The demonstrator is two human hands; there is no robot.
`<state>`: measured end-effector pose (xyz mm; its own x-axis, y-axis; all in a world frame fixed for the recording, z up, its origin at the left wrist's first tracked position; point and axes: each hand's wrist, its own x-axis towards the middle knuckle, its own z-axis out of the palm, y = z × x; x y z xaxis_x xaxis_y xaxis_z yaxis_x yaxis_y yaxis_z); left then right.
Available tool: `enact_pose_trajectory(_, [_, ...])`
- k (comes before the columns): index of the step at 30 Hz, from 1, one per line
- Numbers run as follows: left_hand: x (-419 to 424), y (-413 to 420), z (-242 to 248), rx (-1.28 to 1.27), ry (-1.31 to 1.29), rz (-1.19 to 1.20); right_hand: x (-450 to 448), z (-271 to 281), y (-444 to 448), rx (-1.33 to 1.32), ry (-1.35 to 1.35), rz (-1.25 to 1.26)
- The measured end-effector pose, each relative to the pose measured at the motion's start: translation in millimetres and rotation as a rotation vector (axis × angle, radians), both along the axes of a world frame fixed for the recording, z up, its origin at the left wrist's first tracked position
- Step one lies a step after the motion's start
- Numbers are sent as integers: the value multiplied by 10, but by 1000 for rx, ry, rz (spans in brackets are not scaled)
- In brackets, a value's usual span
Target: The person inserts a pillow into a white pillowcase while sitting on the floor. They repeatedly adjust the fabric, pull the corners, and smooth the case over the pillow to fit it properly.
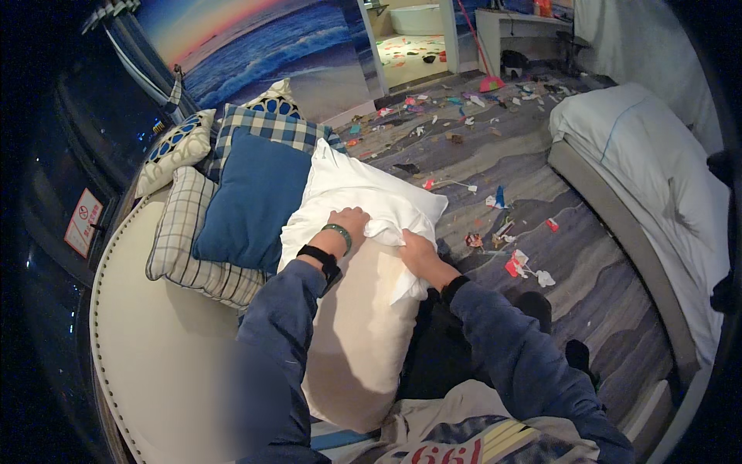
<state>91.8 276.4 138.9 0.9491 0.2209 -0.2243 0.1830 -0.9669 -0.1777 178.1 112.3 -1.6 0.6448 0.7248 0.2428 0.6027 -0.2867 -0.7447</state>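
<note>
A white pillowcase [359, 180] covers the far part of a cream-coloured pillow [353, 348], and the near part of the pillow is bare. My left hand [345, 225] grips the bunched opening of the case from above, its fingers partly hidden in the folds. At the right side of the same opening, my right hand [418, 255] pinches the cloth, and a loose flap hangs below it. The pillow slants from my lap toward a dark blue cushion [255, 197], which the case touches on its left.
A checked cushion [174, 232] and patterned cushions [182, 145] are piled on a cream studded seat [156, 342]. Litter [516, 264] is scattered over the grey patterned floor [579, 255]. To the right stands a bed [643, 151]; a pink dustpan [491, 84] lies farther off.
</note>
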Motion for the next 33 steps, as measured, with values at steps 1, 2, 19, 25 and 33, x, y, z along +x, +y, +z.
enact_pose_trajectory(1, [-82, 42, -25, -23, -64, 12, -87, 76, 13, -40, 87, 20])
enact_pose_trajectory(2, [-150, 80, -52, -48, -129, 21, -172, 147, 11, -26, 105, 53])
enact_pose_trajectory(19, [-1675, 242, 50, -6, -206, -217, -1520, 572, -319, 74, 158, 381])
enact_pose_trajectory(25, [-1539, 134, -32, 55, -359, -189, -1264, 318, -653, -27, 30, 139])
enact_pose_trajectory(33, [-900, 94, 33, 141, -379, -198, -492, -199, -748, -114, -14, -183])
